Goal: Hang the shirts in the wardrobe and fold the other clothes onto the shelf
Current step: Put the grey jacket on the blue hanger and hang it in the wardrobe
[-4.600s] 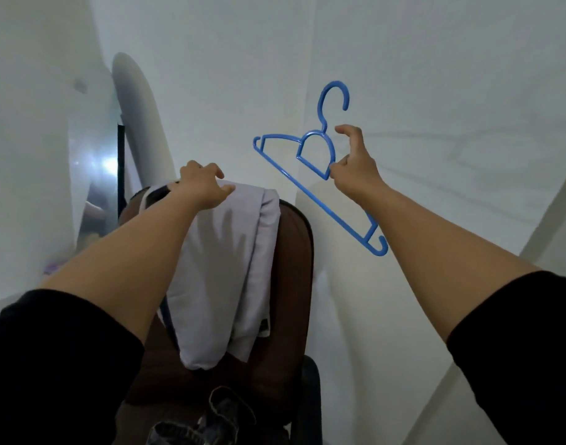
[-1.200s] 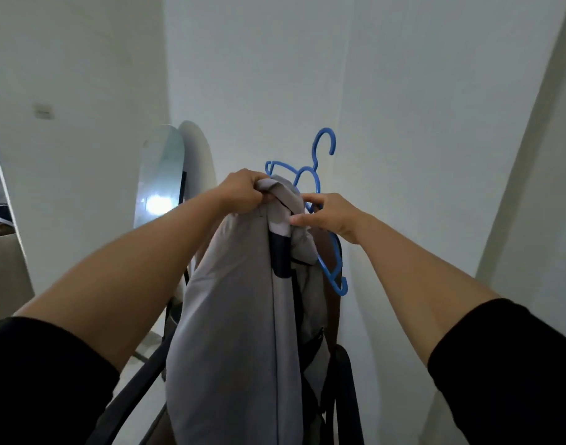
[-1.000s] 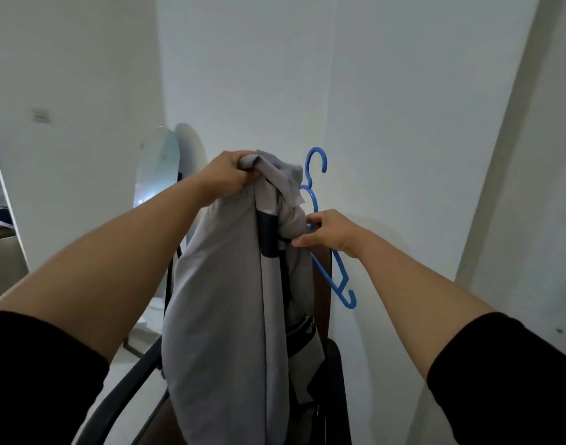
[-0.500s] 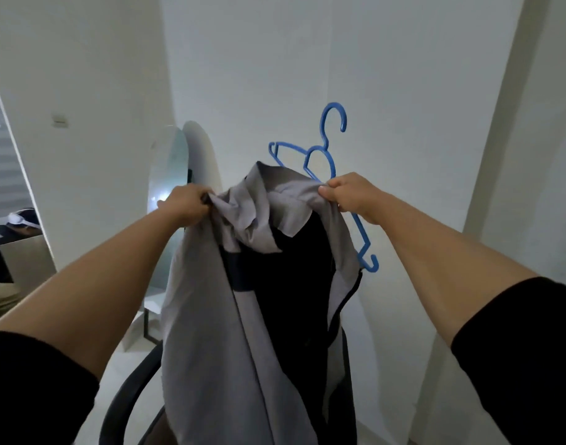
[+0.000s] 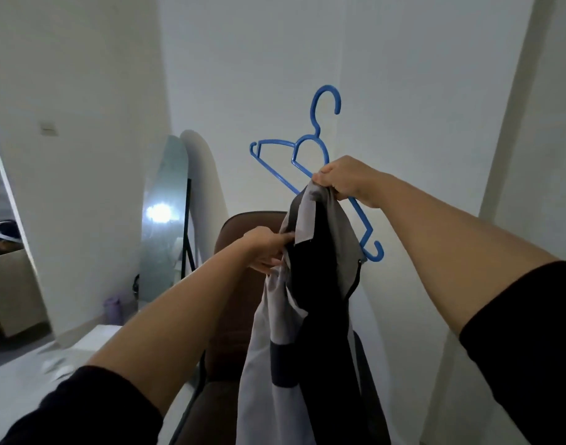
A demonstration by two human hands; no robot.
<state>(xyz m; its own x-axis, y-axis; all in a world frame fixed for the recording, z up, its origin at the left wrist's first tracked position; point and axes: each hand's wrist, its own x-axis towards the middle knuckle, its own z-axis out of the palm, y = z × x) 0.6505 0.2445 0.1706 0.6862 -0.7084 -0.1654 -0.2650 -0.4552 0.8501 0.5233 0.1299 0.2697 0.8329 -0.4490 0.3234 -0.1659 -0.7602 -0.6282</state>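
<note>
Above the brown chair, the right hand pinches grey-and-black shirt and blue hanger together while the left hand grips its edge; next, thread a hanger arm into the shoulder.

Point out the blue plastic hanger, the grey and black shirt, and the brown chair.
blue plastic hanger (image 5: 326, 101): head view, on its hook.
grey and black shirt (image 5: 323, 252): head view, on the dark inner panel.
brown chair (image 5: 243, 223): head view, on the backrest top.

- The shirt ran off the bottom edge.
- The right hand hid part of the hanger.
- The shirt covered much of the chair.
</note>
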